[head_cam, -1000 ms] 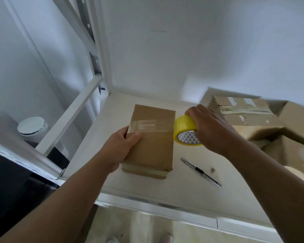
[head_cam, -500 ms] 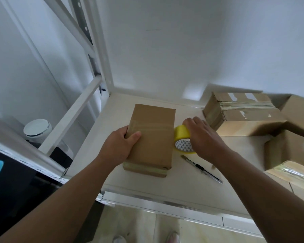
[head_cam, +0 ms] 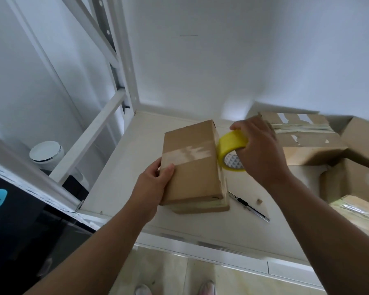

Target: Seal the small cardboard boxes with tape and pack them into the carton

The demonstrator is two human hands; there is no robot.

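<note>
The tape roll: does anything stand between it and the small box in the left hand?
Nothing visible does. The right hand holds the tape roll right at the right edge of the small box; the knife lies apart on the shelf.

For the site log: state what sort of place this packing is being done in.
Probably a storeroom or packing corner: a white metal shelving rack serves as bench, taped cardboard boxes pile at its right, a utility knife lies on it.
</note>
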